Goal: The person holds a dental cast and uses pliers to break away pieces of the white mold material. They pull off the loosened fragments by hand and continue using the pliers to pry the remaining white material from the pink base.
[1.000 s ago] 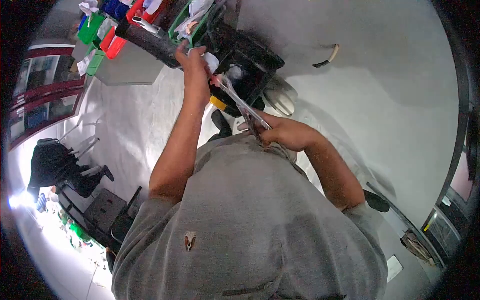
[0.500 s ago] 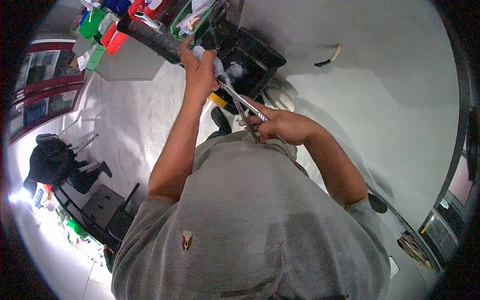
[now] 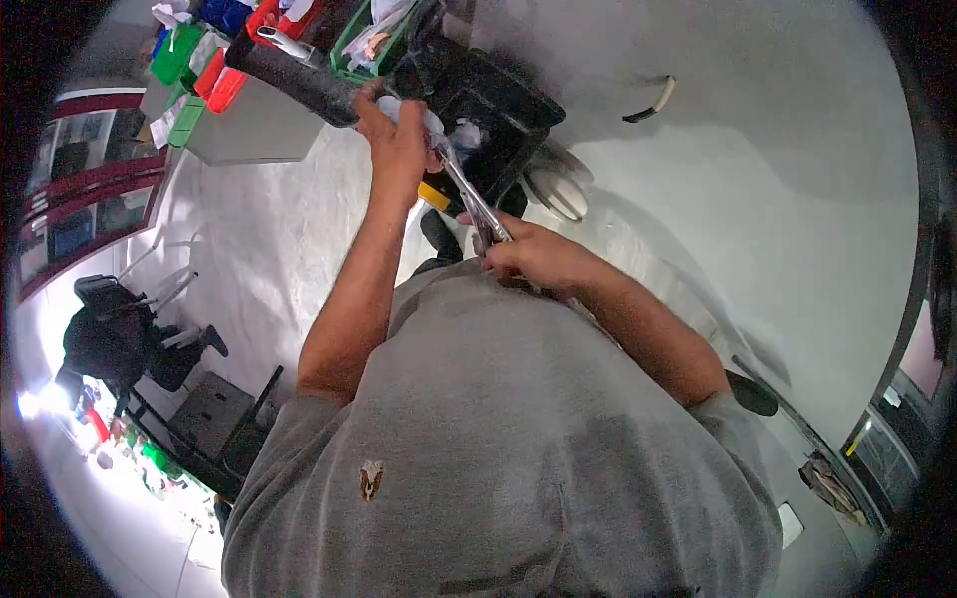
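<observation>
My left hand is raised in front of me, closed around a small white piece at the tip of a silvery metal hand tool. The tool looks like long pliers and slants down to my right hand, which grips its handles close to my grey shirt. The tool's jaws are hidden behind my left fingers. Both hands work just above a black crate.
Red and green bins and a dark rough cylinder sit on a grey table at the upper left. A white round disc lies by the crate, a cable piece on the floor. Another person crouches far left.
My right hand has pulled left and up, closer to my left hand, so the tool stands steeper. My left hand stays at the tool's tip.
</observation>
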Action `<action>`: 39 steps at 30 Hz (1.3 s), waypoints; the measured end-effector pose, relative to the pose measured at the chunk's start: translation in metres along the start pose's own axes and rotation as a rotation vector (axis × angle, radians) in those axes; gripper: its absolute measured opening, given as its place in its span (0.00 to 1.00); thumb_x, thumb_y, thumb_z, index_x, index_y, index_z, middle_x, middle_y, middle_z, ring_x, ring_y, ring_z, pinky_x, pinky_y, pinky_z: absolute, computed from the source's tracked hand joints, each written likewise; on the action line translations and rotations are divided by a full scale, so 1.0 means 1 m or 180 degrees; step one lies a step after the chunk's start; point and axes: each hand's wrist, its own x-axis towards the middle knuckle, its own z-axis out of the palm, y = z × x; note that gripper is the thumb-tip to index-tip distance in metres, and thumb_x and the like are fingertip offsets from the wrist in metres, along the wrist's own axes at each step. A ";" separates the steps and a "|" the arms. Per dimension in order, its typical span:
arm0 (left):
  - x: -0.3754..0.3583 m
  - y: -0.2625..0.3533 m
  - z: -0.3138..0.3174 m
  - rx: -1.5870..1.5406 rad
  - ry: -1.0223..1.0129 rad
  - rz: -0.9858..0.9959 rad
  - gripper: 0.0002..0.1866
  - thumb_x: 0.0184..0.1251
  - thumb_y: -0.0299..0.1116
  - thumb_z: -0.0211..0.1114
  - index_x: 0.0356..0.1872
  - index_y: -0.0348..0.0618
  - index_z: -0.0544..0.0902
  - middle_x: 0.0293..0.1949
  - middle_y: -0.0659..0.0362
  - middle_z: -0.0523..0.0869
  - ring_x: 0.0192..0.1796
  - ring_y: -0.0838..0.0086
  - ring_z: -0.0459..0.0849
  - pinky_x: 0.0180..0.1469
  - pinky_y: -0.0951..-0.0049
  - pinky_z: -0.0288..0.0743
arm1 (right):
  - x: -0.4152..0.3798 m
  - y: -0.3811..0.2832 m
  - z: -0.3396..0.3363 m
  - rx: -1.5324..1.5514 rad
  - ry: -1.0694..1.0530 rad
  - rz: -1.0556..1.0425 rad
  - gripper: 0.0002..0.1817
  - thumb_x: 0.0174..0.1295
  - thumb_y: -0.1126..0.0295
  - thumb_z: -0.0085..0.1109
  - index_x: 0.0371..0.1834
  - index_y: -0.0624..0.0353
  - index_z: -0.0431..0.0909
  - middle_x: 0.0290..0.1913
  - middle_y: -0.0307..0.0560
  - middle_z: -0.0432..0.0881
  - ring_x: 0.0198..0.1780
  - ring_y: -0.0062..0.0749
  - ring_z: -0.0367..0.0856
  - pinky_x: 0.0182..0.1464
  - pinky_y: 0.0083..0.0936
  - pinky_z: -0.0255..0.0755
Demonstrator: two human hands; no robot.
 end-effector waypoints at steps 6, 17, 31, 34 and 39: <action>-0.004 0.001 0.000 0.0185 -0.0104 -0.0359 0.34 0.64 0.46 0.57 0.66 0.48 0.53 0.40 0.53 0.75 0.30 0.72 0.77 0.24 0.74 0.72 | -0.001 0.004 -0.012 -0.0431 -0.0304 -0.0366 0.37 0.49 0.70 0.53 0.69 0.53 0.59 0.38 0.39 0.70 0.39 0.24 0.68 0.43 0.21 0.66; -0.002 -0.009 -0.004 0.0407 -0.0419 -0.0198 0.30 0.64 0.49 0.48 0.65 0.51 0.56 0.37 0.54 0.76 0.27 0.74 0.74 0.20 0.75 0.67 | 0.006 0.005 -0.008 -0.0498 -0.0195 -0.0175 0.31 0.52 0.71 0.52 0.64 0.57 0.65 0.34 0.41 0.72 0.36 0.23 0.69 0.38 0.22 0.66; 0.009 -0.019 0.012 0.0017 -0.0027 -0.0022 0.28 0.63 0.42 0.48 0.64 0.47 0.58 0.43 0.51 0.74 0.34 0.69 0.75 0.29 0.71 0.72 | 0.022 0.016 0.002 0.0478 0.0447 -0.0245 0.30 0.52 0.59 0.68 0.55 0.65 0.71 0.36 0.39 0.76 0.38 0.23 0.72 0.41 0.19 0.66; 0.002 -0.015 0.013 0.0184 -0.0057 -0.0171 0.28 0.63 0.41 0.47 0.65 0.47 0.57 0.45 0.50 0.73 0.35 0.67 0.76 0.28 0.71 0.73 | 0.005 0.021 -0.002 0.0432 -0.0274 -0.0245 0.24 0.51 0.57 0.68 0.44 0.62 0.74 0.35 0.41 0.77 0.37 0.26 0.73 0.40 0.26 0.67; 0.000 -0.012 0.017 0.0283 -0.0338 -0.0716 0.29 0.65 0.44 0.47 0.66 0.48 0.57 0.48 0.49 0.72 0.36 0.66 0.77 0.24 0.68 0.73 | 0.004 0.023 0.000 -0.1199 0.0340 0.0164 0.19 0.58 0.55 0.57 0.42 0.60 0.77 0.36 0.50 0.81 0.39 0.37 0.77 0.46 0.30 0.69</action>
